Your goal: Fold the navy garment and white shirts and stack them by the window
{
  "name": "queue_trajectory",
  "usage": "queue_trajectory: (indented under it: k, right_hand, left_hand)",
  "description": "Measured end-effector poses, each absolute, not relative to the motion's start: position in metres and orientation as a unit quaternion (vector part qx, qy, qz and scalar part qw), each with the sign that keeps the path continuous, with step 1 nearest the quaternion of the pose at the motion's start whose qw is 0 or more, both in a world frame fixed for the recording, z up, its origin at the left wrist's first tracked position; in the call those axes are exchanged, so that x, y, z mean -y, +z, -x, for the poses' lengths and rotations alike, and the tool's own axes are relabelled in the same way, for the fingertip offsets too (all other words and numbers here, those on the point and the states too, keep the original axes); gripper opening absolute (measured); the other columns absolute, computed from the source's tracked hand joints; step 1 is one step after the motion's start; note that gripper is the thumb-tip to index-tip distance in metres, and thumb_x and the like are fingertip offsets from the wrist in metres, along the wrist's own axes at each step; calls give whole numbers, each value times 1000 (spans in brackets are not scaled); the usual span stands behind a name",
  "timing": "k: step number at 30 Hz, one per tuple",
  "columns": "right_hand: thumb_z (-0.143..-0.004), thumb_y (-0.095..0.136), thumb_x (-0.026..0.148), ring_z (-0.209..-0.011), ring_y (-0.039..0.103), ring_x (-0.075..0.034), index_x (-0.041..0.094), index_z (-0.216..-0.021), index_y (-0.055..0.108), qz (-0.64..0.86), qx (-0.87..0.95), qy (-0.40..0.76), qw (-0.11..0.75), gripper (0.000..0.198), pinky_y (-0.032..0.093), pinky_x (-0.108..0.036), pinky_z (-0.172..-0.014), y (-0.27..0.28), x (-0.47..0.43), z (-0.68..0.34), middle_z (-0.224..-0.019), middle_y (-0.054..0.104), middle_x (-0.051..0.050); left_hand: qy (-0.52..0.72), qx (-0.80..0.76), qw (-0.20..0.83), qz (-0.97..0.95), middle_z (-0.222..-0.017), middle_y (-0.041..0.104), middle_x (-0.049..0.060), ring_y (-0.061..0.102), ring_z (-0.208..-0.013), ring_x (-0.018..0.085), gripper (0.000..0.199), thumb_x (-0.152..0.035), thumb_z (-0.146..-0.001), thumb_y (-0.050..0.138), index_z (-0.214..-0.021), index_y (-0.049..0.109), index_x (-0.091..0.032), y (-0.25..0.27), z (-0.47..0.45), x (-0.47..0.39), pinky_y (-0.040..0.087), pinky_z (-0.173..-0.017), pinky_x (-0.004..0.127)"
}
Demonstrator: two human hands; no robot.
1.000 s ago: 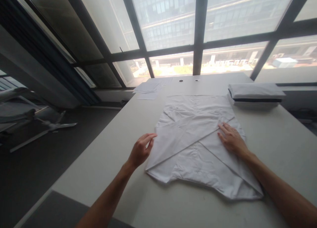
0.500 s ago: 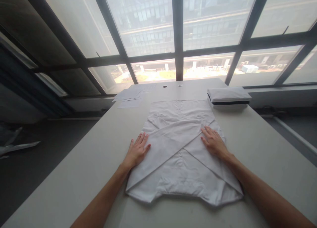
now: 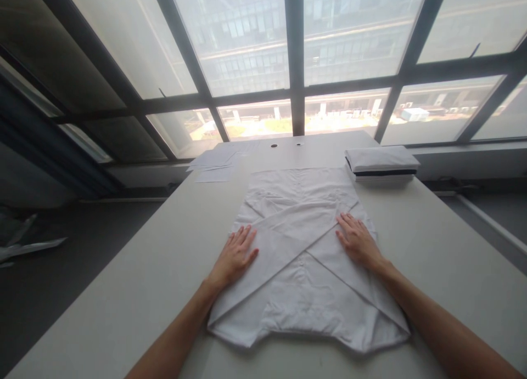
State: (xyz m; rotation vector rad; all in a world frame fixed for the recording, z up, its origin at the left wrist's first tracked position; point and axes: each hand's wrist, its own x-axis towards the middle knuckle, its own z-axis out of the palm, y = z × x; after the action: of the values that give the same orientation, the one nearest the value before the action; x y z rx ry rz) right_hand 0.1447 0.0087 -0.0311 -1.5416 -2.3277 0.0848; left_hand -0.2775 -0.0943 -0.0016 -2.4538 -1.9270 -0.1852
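Note:
A white shirt (image 3: pixel 304 291) lies flat on the white table (image 3: pixel 135 291), its sleeves folded across the body so that they cross near the middle. Resting on the left edge of the cloth is my left hand (image 3: pixel 235 254), palm down with the fingers stretched out. My right hand (image 3: pixel 357 241) lies flat on the folded sleeve at the right side, fingers extended. Neither hand grips the fabric. Creases run along the middle of the garment and near its lower edge.
A stack of folded cloth (image 3: pixel 382 160), white with a dark layer, sits at the back right. Loose paper sheets (image 3: pixel 213 162) lie at the back left. Beyond the far table edge stand tall windows with dark frames (image 3: pixel 297 55).
My left hand has slid slightly to the right and further onto the shirt. The right hand stays at nearly the same place. The shirt's folds look the same.

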Motion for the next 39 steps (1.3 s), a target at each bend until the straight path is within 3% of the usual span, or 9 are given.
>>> queue_trajectory:
  k: [16,22,28,34,39]
  right_hand:
    - [-104,34,38,-150,34,-29,14,-152,46,541,828,22,147,55,28,-51,-122,-30,-8,-144,-161,40,-13]
    - [-103,36,35,-152,29,-29,12,-154,41,565,807,8,173,57,26,-51,-123,-27,-7,-143,-163,35,-16]
    - [-101,37,31,-150,32,-31,14,-151,46,573,794,-36,201,54,24,-54,-122,-19,3,-143,-157,45,-17]
    - [-103,35,37,-152,28,-32,12,-154,43,574,806,9,141,57,26,-53,-122,-29,6,-142,-162,37,-17]
    - [-103,36,38,-152,28,-31,14,-153,44,576,805,24,140,56,24,-53,-122,-34,3,-142,-162,37,-16]
  left_hand:
    - [-53,619,26,783,-165,28,13,28,-152,32,64,-54,-105,34,-158,38,-19,-6,279,93,27,-121,56]
    - [-53,617,37,785,-165,29,11,28,-152,32,64,-55,-105,33,-158,37,-19,-9,281,92,28,-121,55]
    - [-68,611,48,787,-164,30,12,29,-152,32,63,-53,-105,35,-158,37,-21,-11,282,92,30,-120,56]
    - [-66,607,48,790,-165,29,11,29,-152,33,61,-53,-105,37,-159,36,-25,-10,283,93,30,-120,56]
    - [-51,612,41,788,-166,27,11,27,-152,34,60,-53,-105,36,-158,37,-25,-7,281,93,30,-119,57]
